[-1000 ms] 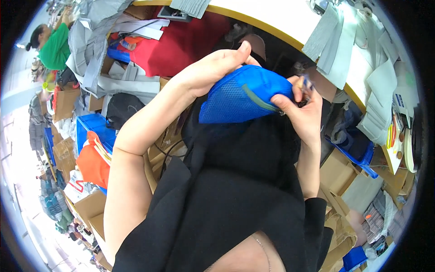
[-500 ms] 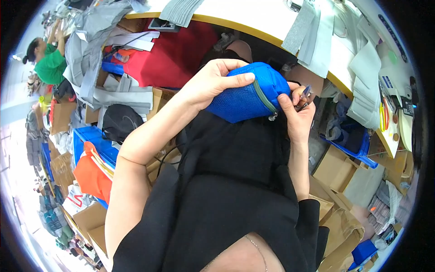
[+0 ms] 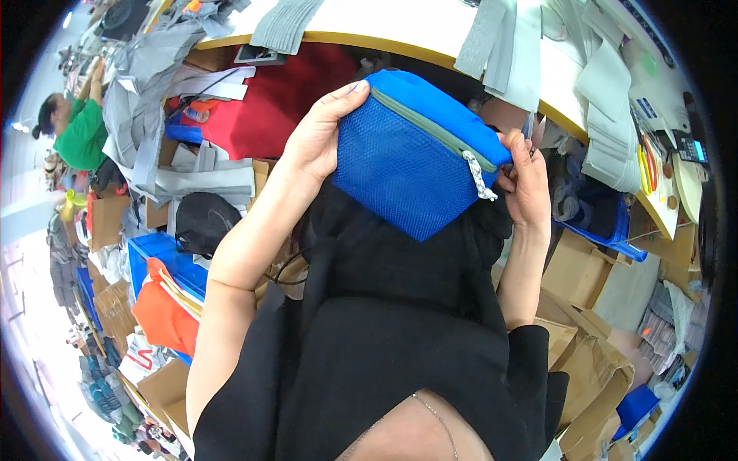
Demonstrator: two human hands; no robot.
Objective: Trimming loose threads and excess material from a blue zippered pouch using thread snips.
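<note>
A blue zippered pouch (image 3: 407, 173) with a mesh front is held up before my black-clothed lap. Its green zipper (image 3: 423, 123) runs along the upper edge, and a white-and-dark cord pull (image 3: 478, 175) hangs at the right end. My left hand (image 3: 327, 127) is closed on the pouch's left side, thumb on the top corner. At the right end, my right hand (image 3: 526, 177) pinches the corner near the cord pull. A slim pointed tool (image 3: 530, 124), perhaps thread snips, sticks up from the right hand; most of it is hidden by the fingers.
Ahead stands a white table (image 3: 384, 23) with a yellow edge and grey fabric strips (image 3: 288, 24). Red fabric (image 3: 284, 100) lies beneath it. Left are a black bag (image 3: 206, 223) and a blue crate (image 3: 173, 261); right, cardboard boxes (image 3: 580, 269). A person in green (image 3: 81, 138) works far left.
The pouch has turned so its mesh front and cord pull face me more fully. My left hand has moved left to its side; my right hand has shifted slightly right.
</note>
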